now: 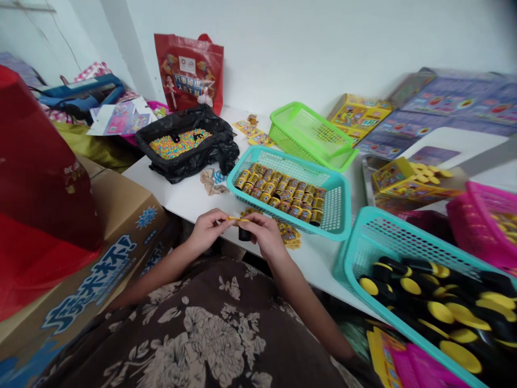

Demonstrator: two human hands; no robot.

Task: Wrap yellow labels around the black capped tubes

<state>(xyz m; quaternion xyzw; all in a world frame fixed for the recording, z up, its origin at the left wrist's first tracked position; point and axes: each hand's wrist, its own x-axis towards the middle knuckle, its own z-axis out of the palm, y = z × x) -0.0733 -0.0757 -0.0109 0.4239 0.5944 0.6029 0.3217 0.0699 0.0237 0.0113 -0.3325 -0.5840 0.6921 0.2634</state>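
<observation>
Near the table's front edge, both hands meet at a thin yellow label [237, 219]. My left hand [209, 227] pinches its left end between thumb and fingers. The right end is between the fingertips of my right hand [263, 230], which also holds a small black cup [244, 234] just below the label. More yellow labels [290, 235] lie on the table right of my right hand. Behind the hands, a turquoise basket [337, 207] holds rows of small containers wrapped in yellow labels [283, 194].
A black-lined tray of colourful beads [181, 144] stands back left, by a red bag [191, 70]. An empty green basket [309, 134] is behind. Front right, another turquoise basket [363, 231] holds black cups with yellow lids [440, 311]. Cardboard boxes [117, 215] are left.
</observation>
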